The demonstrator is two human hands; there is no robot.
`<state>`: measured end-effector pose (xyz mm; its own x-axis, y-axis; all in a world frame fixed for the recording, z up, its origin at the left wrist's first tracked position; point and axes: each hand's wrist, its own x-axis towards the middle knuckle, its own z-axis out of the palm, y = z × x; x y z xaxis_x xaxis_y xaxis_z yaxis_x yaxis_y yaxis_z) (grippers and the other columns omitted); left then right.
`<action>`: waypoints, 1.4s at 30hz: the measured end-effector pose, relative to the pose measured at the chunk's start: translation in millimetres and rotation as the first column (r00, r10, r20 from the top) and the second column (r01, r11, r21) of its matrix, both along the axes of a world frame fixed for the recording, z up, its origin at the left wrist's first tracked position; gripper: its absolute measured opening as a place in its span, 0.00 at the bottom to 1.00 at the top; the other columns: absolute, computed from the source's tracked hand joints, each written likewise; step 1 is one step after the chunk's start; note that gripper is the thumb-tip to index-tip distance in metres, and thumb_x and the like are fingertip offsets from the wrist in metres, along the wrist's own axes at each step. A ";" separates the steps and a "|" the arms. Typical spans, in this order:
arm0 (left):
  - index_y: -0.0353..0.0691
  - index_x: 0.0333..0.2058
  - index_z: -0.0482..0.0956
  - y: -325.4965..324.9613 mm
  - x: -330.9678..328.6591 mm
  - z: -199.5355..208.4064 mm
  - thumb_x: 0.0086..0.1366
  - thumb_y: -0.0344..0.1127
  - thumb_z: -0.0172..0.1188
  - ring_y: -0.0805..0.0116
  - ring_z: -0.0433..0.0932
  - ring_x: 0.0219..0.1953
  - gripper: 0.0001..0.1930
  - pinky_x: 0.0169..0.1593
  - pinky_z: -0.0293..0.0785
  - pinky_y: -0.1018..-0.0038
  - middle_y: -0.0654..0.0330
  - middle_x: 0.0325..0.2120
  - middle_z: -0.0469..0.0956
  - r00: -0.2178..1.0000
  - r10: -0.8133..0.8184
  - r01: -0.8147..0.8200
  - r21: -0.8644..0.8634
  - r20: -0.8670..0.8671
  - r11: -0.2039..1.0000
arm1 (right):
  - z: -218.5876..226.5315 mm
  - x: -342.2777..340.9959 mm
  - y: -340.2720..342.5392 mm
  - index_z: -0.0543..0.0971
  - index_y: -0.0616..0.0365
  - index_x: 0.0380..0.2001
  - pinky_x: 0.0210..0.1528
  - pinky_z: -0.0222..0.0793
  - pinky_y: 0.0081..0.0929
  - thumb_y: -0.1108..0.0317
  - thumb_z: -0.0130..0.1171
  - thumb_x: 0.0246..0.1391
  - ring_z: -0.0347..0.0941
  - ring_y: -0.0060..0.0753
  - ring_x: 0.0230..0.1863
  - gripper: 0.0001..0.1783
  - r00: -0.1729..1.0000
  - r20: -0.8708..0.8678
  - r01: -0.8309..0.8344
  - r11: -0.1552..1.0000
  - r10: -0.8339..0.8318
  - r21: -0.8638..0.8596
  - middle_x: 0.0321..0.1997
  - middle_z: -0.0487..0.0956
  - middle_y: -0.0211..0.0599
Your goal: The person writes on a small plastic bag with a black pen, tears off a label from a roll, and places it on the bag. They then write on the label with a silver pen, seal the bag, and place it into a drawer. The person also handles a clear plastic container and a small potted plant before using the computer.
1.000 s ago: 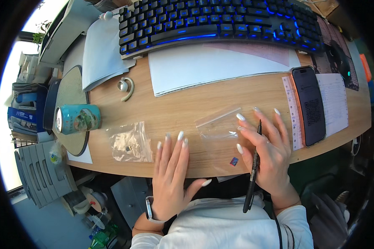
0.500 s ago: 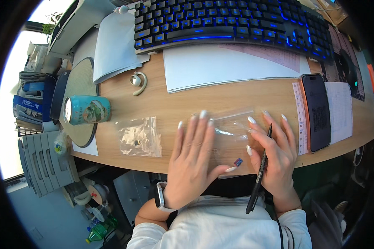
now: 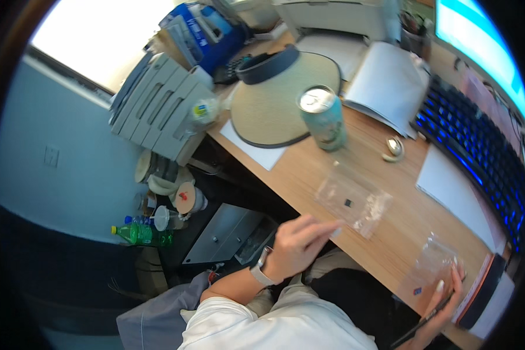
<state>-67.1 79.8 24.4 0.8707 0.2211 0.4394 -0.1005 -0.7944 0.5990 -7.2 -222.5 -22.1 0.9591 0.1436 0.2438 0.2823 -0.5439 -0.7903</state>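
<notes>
My left hand (image 3: 300, 245) is at the desk's front edge, fingers stretched out toward a clear zip bag (image 3: 367, 224) and holding nothing that I can see. A tiny dark chip (image 3: 348, 203) shows on that bag. My right hand (image 3: 446, 306) holds a slim black pen (image 3: 423, 322) while its fingers rest at a second clear bag (image 3: 434, 254). A small blue and red memory card (image 3: 417, 291) lies at the near end of this second bag.
A teal can (image 3: 325, 125) stands by a straw sun visor (image 3: 262, 111). Behind the bags are a light earpiece (image 3: 394, 149), white paper (image 3: 449, 172) and a lit keyboard (image 3: 472, 151). A phone (image 3: 483, 291) lies beside my right hand. Grey drawers (image 3: 157, 111) stand at the left.
The view has swung left. My left hand has left the bag with the memory card and moved left, near the other bag. My right hand keeps the pen and stays by its bag.
</notes>
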 end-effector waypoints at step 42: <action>0.42 0.53 0.68 313.4 128.4 142.6 0.63 0.27 0.49 0.59 0.71 0.50 0.19 0.51 0.68 0.66 0.55 0.49 0.72 0.767 0.142 -0.534 0.500 0.626 0.682 | 1.6 -4.9 17.6 0.59 0.59 0.37 0.43 0.63 0.32 0.78 0.48 0.53 0.67 0.36 0.38 0.11 0.864 0.465 0.214 0.977 -0.192 0.005 0.36 0.74 0.42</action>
<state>61.3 393.2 167.0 0.3931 -0.0409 0.9186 0.1337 -0.9859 -0.1011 -12.1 -204.9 -20.5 0.7486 -0.0207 0.6627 0.4871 -0.6610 -0.5708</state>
